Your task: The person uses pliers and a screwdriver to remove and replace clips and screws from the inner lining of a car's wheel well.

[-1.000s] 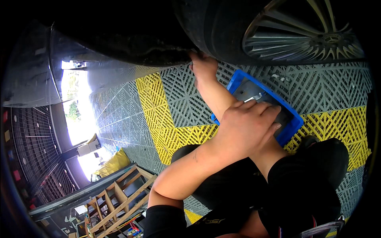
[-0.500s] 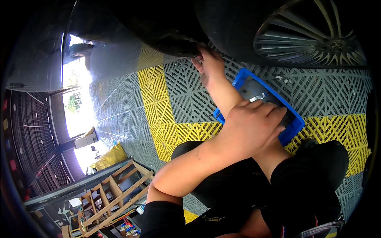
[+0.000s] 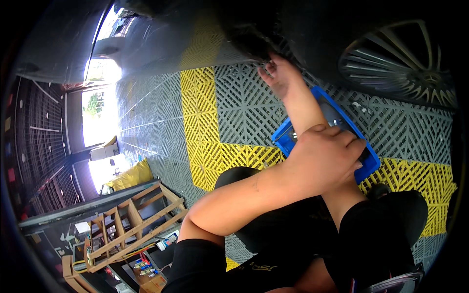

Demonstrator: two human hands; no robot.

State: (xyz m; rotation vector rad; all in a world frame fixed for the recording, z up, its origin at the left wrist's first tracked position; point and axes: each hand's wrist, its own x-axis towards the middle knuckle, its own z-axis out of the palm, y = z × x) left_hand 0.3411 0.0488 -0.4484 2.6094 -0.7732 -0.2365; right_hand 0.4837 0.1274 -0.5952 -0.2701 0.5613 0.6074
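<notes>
My right hand reaches up to the lower edge of a dark car body. Its fingers are bent and apart, the palm shows bare, and the uppermost fingertip is lost in the shadow there. Across my right forearm lies my left hand, its fingers closed round that arm. Beneath both arms sits a blue plastic bin, tilted in view, with a few metal parts partly hidden by my arms.
A spoked wheel is at the upper right. Grey and yellow grated tiles cover the floor. At the lower left stands a cart with a wooden rack, next to a yellow bag. Small crumpled pieces lie beyond the bin.
The view has shifted, so my arms and the bin sit further right and slightly lower. My left hand stays on my right forearm; my right hand stays at the car's lower edge.
</notes>
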